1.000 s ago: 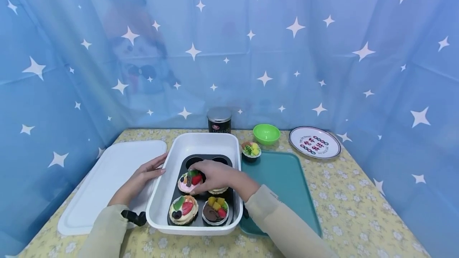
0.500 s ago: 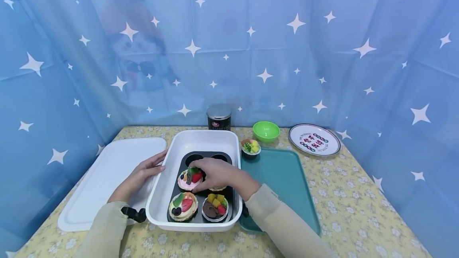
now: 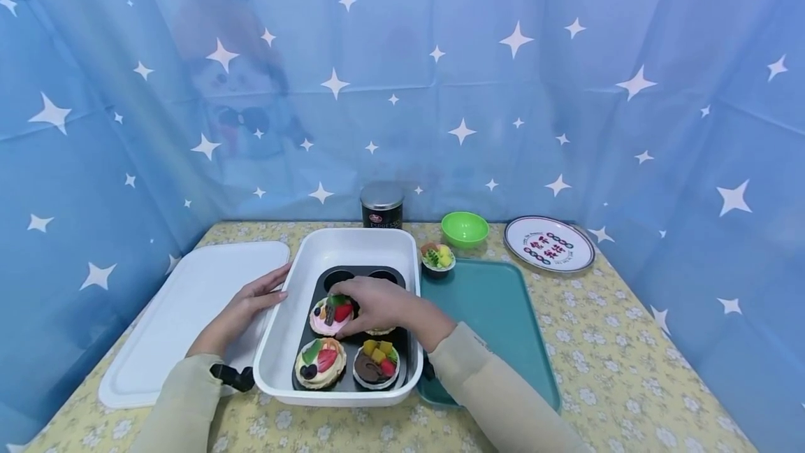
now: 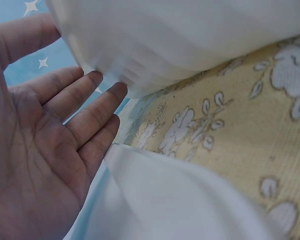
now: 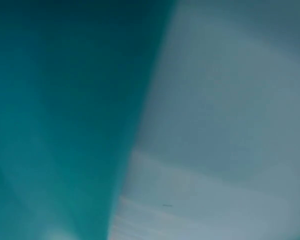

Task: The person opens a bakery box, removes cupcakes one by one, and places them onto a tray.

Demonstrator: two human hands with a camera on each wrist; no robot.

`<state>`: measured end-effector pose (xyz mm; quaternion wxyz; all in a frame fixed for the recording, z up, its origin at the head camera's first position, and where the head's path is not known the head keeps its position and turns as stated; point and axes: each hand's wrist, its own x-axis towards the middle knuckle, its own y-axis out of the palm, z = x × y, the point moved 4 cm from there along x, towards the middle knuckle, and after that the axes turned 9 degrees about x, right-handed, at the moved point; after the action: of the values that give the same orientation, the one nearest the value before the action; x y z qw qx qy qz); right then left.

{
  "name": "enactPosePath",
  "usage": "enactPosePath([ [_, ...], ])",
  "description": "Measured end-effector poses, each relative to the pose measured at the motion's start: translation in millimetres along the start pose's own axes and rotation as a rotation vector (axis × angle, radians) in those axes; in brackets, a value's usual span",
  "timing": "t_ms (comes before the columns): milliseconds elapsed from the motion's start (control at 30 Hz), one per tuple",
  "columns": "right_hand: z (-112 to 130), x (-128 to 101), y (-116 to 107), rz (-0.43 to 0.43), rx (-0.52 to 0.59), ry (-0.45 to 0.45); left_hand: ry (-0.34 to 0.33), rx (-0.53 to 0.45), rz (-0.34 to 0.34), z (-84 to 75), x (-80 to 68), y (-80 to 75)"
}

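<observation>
A black muffin tin point(image 3: 345, 384) lies inside a deep white tray point(image 3: 337, 401). My right hand point(image 3: 377, 307) reaches over the tray's right wall and pinches a pink-cream cupcake point(image 3: 322, 320) topped with strawberry and leaf, which sits in the middle left cup. Under the same hand a second cupcake point(image 3: 381, 332) is mostly hidden. The front row holds a cream cupcake with strawberry point(image 3: 321, 363) and a chocolate cupcake point(image 3: 375, 366). My left hand point(image 3: 251, 303) has its fingers extended, fingertips at the tray's outer left wall; the left wrist view shows its open palm point(image 4: 45, 130).
A flat white tray point(image 3: 170, 327) lies at left and a teal tray point(image 3: 490, 313) at right. A small cupcake point(image 3: 437, 259) stands at the teal tray's far corner. Behind are a dark espresso tin point(image 3: 381, 206), a green bowl point(image 3: 465, 230) and a plate point(image 3: 548, 244).
The head view has shifted slightly. Both hands keep nearly the same positions, the right one staying at the pink-cream cupcake.
</observation>
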<state>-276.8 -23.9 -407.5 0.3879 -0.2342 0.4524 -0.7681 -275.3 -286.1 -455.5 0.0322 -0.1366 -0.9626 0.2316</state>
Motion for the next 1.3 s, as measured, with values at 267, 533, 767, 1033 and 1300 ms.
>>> enactPosePath([
  [267,1.0,-0.4,0.8,-0.014,0.002,-0.002,-0.003,0.003,-0.002,-0.2,-1.1,0.1],
  [533,1.3,-1.3,0.1,-0.018,0.006,-0.008,0.012,0.012,-0.004,-1.3,-2.2,0.1],
  [767,2.3,-1.8,-0.4,-0.025,0.000,-0.007,0.023,-0.001,0.001,-2.1,-2.5,0.0],
  [1033,2.0,-2.1,0.9,-0.026,-0.006,-0.017,0.009,0.003,0.004,-0.7,-3.0,0.5],
  [1300,2.5,-3.2,-0.2,-0.035,-0.013,-0.030,0.014,0.000,0.007,-2.9,-3.0,1.0],
])
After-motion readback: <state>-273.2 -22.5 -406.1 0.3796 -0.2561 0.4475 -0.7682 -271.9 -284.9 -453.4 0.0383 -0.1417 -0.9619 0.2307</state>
